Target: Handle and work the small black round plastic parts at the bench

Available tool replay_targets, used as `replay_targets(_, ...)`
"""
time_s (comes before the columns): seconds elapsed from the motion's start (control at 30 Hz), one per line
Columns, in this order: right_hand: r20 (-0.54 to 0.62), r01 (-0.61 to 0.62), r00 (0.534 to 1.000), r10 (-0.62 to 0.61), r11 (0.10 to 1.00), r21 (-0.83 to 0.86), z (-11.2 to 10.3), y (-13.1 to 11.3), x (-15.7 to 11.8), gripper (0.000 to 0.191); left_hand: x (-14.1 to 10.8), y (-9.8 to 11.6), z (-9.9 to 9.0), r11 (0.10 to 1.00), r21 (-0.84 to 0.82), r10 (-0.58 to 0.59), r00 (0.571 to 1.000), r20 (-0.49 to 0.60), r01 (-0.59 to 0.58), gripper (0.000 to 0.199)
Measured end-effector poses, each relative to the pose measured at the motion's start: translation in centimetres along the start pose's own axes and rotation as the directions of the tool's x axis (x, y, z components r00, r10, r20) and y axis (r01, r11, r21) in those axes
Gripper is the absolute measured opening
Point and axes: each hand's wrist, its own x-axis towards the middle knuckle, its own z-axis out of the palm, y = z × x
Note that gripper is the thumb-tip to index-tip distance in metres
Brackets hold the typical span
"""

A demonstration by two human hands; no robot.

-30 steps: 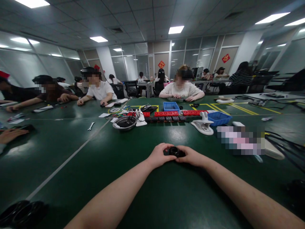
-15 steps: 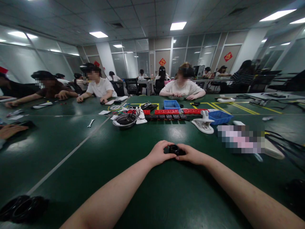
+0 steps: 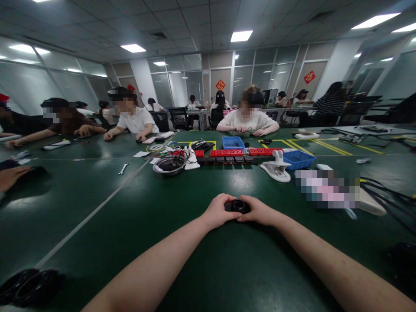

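Observation:
A small black ring-shaped part with a round hole facing up is gripped between my two hands over the green table. My left hand has its thumb and fingers curled round the left side. From the right, my right hand closes on the same part, and both thumbs meet at its near edge. The fingers cover much of it, so its exact kind is unclear. At the lower left corner lie several glossy black rings, far from both hands.
Beyond my hands stand a metal bowl, red power strips, blue trays and a white clamp-like stand. A wrench lies to the left. Cables and a white object are at the right. Co-workers sit across the table.
The thumbs have moved slightly around the near side of the black part, and both hands stay closed on it. At the far left, a co-worker's hand has shifted a little.

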Motion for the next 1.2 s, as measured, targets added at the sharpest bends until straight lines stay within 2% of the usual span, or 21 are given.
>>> replay_targets(0.13,-0.157,-0.103,0.985,0.071,0.974,-0.203,1.1,-0.7,-0.1,0.036,-0.1,0.3,0.6,0.998,0.014,-0.058,0.996,-0.068,0.059,0.040)
replay_targets(0.2,-0.248,-0.148,0.966,0.070,0.939,-0.311,1.6,-1.2,-0.2,0.032,-0.1,0.5,0.8,0.996,0.024,-0.083,0.991,-0.107,0.086,0.039)
replay_targets(0.27,-0.280,-0.149,0.959,0.048,0.923,-0.354,1.9,-1.4,-0.3,0.029,-0.2,0.6,0.8,0.996,0.020,-0.084,0.989,-0.119,0.087,0.038)
replay_targets(0.33,-0.239,-0.086,0.971,0.010,0.947,-0.309,1.6,-1.3,-0.3,0.038,-0.2,0.6,0.7,0.998,-0.001,-0.059,0.993,-0.098,0.059,0.037)
replay_targets(0.43,-0.097,0.048,0.993,-0.065,0.984,-0.170,0.6,-0.7,-0.3,0.050,-0.1,0.2,0.2,0.999,-0.041,0.003,1.000,-0.015,-0.004,0.040)
replay_targets(0.53,0.056,0.098,0.994,-0.095,0.993,-0.064,-0.7,-0.3,-0.3,0.040,0.1,-0.2,-0.3,0.998,-0.049,0.044,0.997,0.061,-0.041,0.044)
replay_targets(0.63,0.136,0.121,0.983,-0.120,0.993,0.000,-1.5,-0.5,-0.4,0.032,0.2,-0.3,-0.5,0.998,-0.037,0.059,0.994,0.091,-0.056,0.043)
replay_targets(0.87,0.157,0.122,0.979,-0.128,0.991,0.050,-1.6,-0.4,-0.4,0.030,0.2,-0.1,-0.6,0.999,-0.013,0.054,0.994,0.099,-0.053,0.044)
replay_targets(1.2,0.130,0.044,0.989,-0.066,0.985,0.169,-1.3,-1.1,-0.6,0.027,0.2,0.2,-0.6,0.996,-0.043,0.082,0.994,0.067,-0.079,0.040)
